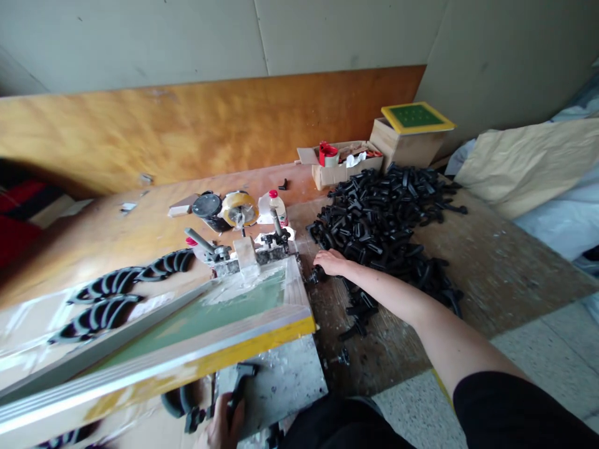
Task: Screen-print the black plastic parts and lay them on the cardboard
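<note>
My left hand (pixel 221 425), low in the picture, is closed round a black plastic handle (pixel 242 381) over the pale base board (pixel 285 380). Above that board a printing screen (pixel 253 299) with green mesh and yellow tape on its edge is tilted up, held at the back by hinge clamps (pixel 277 234). My right hand (pixel 331 262) is stretched out to the left edge of a big heap of black plastic parts (pixel 374 212). Its fingers curl downward by a dark knob-like piece (pixel 315 274); what they grip is hidden.
Curved black parts (pixel 107 284) lie in rows at left. Behind the screen stand a black tub (pixel 207 207), a tape roll (pixel 240 209) and a red-capped bottle (pixel 273 202). An open carton (pixel 346 171) and a wooden box (pixel 405 146) stand along the back.
</note>
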### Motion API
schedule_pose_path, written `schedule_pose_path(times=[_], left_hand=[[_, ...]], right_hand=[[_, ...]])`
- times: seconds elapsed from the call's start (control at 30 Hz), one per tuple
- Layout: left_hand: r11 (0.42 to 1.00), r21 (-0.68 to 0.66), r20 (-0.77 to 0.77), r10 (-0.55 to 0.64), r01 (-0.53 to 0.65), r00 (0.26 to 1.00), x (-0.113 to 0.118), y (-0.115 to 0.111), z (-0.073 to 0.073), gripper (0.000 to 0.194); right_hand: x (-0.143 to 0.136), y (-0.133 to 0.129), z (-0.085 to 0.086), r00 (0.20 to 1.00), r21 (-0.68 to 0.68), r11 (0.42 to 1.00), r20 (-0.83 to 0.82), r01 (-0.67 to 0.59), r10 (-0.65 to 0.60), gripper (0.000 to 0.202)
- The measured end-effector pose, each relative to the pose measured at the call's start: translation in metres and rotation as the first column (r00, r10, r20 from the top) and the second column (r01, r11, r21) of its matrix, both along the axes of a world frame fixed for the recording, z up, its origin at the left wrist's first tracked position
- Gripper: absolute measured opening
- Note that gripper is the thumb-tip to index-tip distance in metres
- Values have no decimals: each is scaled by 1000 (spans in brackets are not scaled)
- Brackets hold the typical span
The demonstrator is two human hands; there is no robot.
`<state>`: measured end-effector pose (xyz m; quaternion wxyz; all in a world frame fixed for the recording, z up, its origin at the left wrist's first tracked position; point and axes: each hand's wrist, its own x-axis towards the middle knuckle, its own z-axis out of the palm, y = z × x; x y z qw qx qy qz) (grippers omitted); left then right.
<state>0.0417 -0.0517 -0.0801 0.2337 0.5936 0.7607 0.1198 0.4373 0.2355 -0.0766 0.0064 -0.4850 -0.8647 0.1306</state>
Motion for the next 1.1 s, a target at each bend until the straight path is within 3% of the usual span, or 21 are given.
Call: schedule_pose_path(times=[0.2,0.3,0.4,0.5,0.57,0.67,0.77,0.87,0.9,0.97,1.07,1.1], left_hand=[[999,43,84,-34,31,996,12,1,12,23],[985,45,216,-173,167,961,39,15,24,24],[942,34,290,-328,333,899,82,43,35,23],[906,91,273,-421,413,865,129,77,42,25],[889,185,244,-455,420,856,153,95,45,30],[845,323,225,-507,427,832,167,106,51,38],[840,324,282,-525,435,803,151,93,57,36],[903,242,395,-425,355,814,118,69,63,36],[929,209,434,-367,305,823,105,60,64,37],[970,149,502,-240,190,831,78,46,64,38],[996,86,571,-69,24,818,40,37,60,41],[996,79,587,-18,-35,809,28,36,59,43]], right_hand=[[8,-64,8,986,58,985,-41,-162,164,20],[20,-103,16,978,28,984,-110,-176,178,24],[48,-118,34,983,113,989,-169,92,-72,35],[84,-107,52,895,259,857,-154,446,-419,37],[104,-94,57,830,273,787,-92,552,-550,33],[122,-81,54,804,213,785,1,582,-595,25],[128,-85,49,832,269,797,-39,542,-553,18],[110,-102,47,869,408,768,-229,494,-438,14],[95,-109,47,867,418,763,-303,493,-395,14],[50,-126,46,857,364,809,-417,461,-301,17],[-40,-144,38,865,255,933,-491,254,-102,16],[-70,-146,33,863,243,949,-502,200,-53,15]])
